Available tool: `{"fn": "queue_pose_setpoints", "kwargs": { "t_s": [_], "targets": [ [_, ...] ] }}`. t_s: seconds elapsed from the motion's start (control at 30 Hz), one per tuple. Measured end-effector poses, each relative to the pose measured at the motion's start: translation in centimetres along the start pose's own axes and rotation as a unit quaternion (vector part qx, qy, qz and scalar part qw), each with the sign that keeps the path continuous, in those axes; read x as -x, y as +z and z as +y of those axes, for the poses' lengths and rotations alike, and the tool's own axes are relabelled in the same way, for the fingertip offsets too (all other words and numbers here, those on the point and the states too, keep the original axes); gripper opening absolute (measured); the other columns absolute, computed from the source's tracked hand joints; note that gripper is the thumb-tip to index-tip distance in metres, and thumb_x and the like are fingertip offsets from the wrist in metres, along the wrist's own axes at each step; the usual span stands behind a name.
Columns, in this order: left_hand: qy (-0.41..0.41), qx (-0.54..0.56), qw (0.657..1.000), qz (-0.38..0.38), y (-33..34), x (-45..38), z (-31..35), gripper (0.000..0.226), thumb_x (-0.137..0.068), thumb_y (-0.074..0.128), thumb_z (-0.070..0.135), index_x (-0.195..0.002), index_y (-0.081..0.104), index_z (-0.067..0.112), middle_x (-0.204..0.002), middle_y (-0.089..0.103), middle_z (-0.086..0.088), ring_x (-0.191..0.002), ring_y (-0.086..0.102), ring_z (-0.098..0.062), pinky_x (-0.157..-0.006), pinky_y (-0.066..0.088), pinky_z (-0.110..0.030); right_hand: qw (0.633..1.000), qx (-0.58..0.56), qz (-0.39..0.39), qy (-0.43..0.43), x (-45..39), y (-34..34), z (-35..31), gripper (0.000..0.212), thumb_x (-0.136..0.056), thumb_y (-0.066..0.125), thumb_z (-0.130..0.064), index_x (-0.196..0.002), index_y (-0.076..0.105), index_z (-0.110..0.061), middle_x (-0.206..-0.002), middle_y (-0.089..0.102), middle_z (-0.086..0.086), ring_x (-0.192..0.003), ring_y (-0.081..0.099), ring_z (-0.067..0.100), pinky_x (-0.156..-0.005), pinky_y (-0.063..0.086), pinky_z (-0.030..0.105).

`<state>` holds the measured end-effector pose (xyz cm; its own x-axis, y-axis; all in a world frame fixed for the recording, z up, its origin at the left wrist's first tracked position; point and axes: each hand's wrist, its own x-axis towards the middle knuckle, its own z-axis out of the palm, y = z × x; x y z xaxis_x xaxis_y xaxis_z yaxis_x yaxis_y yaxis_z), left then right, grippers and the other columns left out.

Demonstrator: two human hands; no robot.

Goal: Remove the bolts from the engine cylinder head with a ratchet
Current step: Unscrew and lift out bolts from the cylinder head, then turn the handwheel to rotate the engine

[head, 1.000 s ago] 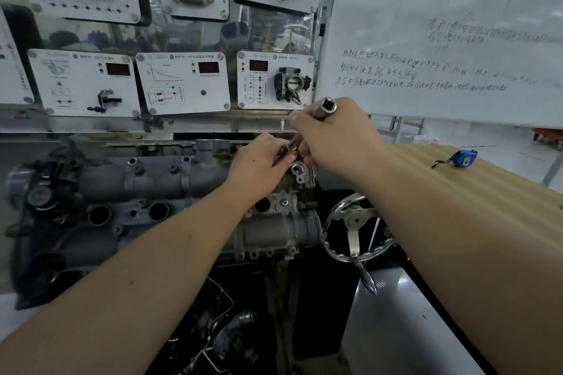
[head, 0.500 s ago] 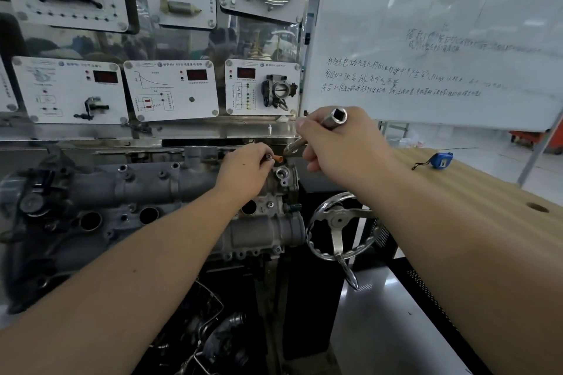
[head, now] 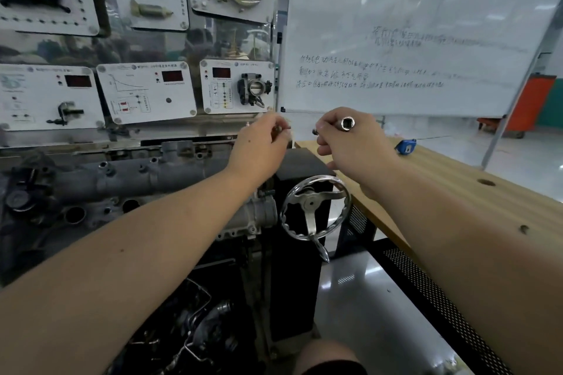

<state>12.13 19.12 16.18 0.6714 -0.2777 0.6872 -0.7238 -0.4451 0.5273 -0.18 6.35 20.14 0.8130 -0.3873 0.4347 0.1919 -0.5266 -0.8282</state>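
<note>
Above the right end of the grey cast-metal engine cylinder head (head: 128, 183), you hold both hands raised and a little apart. Your right hand (head: 350, 143) curls around a chrome steel ratchet (head: 345, 124), whose open socket end faces the camera between your thumb and fingers, showing a dark hollow ringed in bright metal; a short dark tip of the tool pokes out on the left side of your fist. Your left hand (head: 262, 146) pinches a small metallic bolt (head: 276, 129) at its fingertips, clear of the casting, though motion blur keeps its shape uncertain. The cylinder head lies lengthwise at left, below the hands, dull and grimy, with a rounded tubular ridge along its top, several small bolt bosses and dark round ports on its lower face. Just to its right stands a black stand column (head: 300, 253) carrying a silver spoked handwheel (head: 313, 211). A light wooden workbench (head: 487, 207) runs along the right, with a blue tape measure (head: 405, 145) near its far edge. Behind, white instrument panels with red displays (head: 146, 91) line the wall beside a handwritten whiteboard (head: 411, 33).
</note>
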Motion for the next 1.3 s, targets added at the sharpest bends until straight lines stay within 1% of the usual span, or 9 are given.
{"fn": "queue_pose_setpoints", "kwargs": {
  "t_s": [0.1, 0.2, 0.37, 0.47, 0.57, 0.83, 1.0, 1.17, 1.3],
  "targets": [
    [-0.050, 0.159, 0.985, -0.037, 2.8, 0.9, 2.9, 0.007, -0.092, 0.066, 0.032, -0.092, 0.065, 0.025, -0.081, 0.072, 0.006, -0.074, 0.068, -0.009, -0.067, 0.051, -0.027, 0.993, -0.098, -0.006, 0.066, 0.6, -2.4, 1.1, 0.020, -0.092, 0.068, -0.036, -0.092, 0.066, -0.017, -0.082, 0.067, 0.011, -0.066, 0.066, 0.016, -0.055, 0.057, 0.029],
    [-0.125, 0.317, 0.936, -0.085, 6.9, 2.3, 5.6, 0.010, -0.092, 0.067, 0.031, -0.095, 0.069, 0.022, -0.079, 0.076, 0.005, -0.074, 0.073, -0.010, -0.061, 0.056, -0.028, 0.953, -0.246, 0.010, 0.176, 1.3, -5.2, 2.5, 0.036, -0.092, 0.067, -0.043, -0.096, 0.062, -0.007, -0.090, 0.065, 0.017, -0.071, 0.068, 0.023, -0.059, 0.058, 0.028],
    [-0.179, 0.365, 0.898, -0.170, 14.6, 4.3, 9.0, 0.009, -0.097, 0.061, 0.019, -0.091, 0.067, 0.022, -0.070, 0.073, 0.007, -0.071, 0.073, -0.008, -0.061, 0.050, -0.029, 0.913, -0.291, 0.121, 0.260, 2.4, -10.6, 6.3, 0.012, -0.094, 0.052, -0.014, -0.092, 0.063, -0.007, -0.064, 0.057, 0.005, -0.049, 0.052, 0.017, -0.049, 0.051, 0.027],
    [-0.170, 0.341, 0.895, -0.232, 18.6, 5.6, 10.8, 0.005, -0.093, 0.066, 0.029, -0.095, 0.068, 0.025, -0.078, 0.073, 0.006, -0.076, 0.073, -0.011, -0.063, 0.047, -0.029, 0.953, -0.074, 0.127, 0.264, 3.2, -13.5, 9.4, 0.015, -0.098, 0.051, -0.013, -0.100, 0.065, -0.018, -0.082, 0.057, -0.002, -0.068, 0.050, 0.016, -0.056, 0.048, 0.031],
    [-0.117, 0.262, 0.910, -0.298, 22.3, 6.9, 12.3, 0.019, -0.093, 0.066, 0.036, -0.106, 0.069, 0.024, -0.087, 0.069, 0.011, -0.074, 0.065, 0.000, -0.061, 0.045, -0.022, 0.956, 0.064, 0.126, 0.257, 4.8, -15.8, 12.6, 0.021, -0.101, 0.046, -0.018, -0.110, 0.065, -0.020, -0.094, 0.057, -0.005, -0.084, 0.054, 0.020, -0.073, 0.053, 0.036],
    [-0.015, 0.065, 0.913, -0.403, 29.4, 10.0, 15.4, 0.027, -0.099, 0.058, 0.039, -0.122, 0.063, 0.028, -0.120, 0.068, 0.005, -0.101, 0.061, -0.015, -0.078, 0.046, -0.029, 0.895, 0.381, 0.052, 0.228, 10.0, -19.8, 19.8, 0.022, -0.102, 0.040, -0.024, -0.115, 0.056, -0.029, -0.086, 0.048, -0.012, -0.070, 0.048, 0.004, -0.050, 0.026, 0.019],
    [0.051, 0.018, 0.897, -0.438, 32.5, 11.0, 17.0, 0.026, -0.098, 0.051, 0.040, -0.117, 0.063, 0.029, -0.115, 0.069, 0.004, -0.095, 0.061, -0.017, -0.076, 0.046, -0.031, 0.914, 0.336, 0.105, 0.200, 11.5, -20.4, 22.0, 0.025, -0.103, 0.039, -0.021, -0.120, 0.057, -0.022, -0.107, 0.045, -0.006, -0.091, 0.043, 0.011, -0.072, 0.032, 0.026],
    [0.181, -0.063, 0.841, -0.506, 33.4, 11.6, 19.9, 0.044, -0.089, 0.038, 0.022, -0.129, 0.055, 0.015, -0.126, 0.064, -0.010, -0.115, 0.060, -0.034, -0.095, 0.051, -0.046, 0.925, 0.292, 0.138, 0.199, 11.5, -21.0, 22.2, 0.023, -0.101, 0.042, -0.021, -0.118, 0.058, -0.024, -0.112, 0.048, -0.005, -0.098, 0.049, 0.012, -0.080, 0.036, 0.027],
    [0.195, -0.066, 0.851, -0.483, 34.0, 12.1, 20.0, 0.028, -0.090, 0.041, 0.025, -0.108, 0.063, 0.025, -0.110, 0.067, -0.004, -0.100, 0.063, -0.031, -0.083, 0.055, -0.043, 0.926, 0.267, 0.161, 0.214, 11.7, -21.1, 23.1, 0.020, -0.101, 0.044, -0.021, -0.114, 0.057, -0.027, -0.113, 0.053, -0.004, -0.100, 0.053, 0.013, -0.081, 0.044, 0.030]
  ]
}}
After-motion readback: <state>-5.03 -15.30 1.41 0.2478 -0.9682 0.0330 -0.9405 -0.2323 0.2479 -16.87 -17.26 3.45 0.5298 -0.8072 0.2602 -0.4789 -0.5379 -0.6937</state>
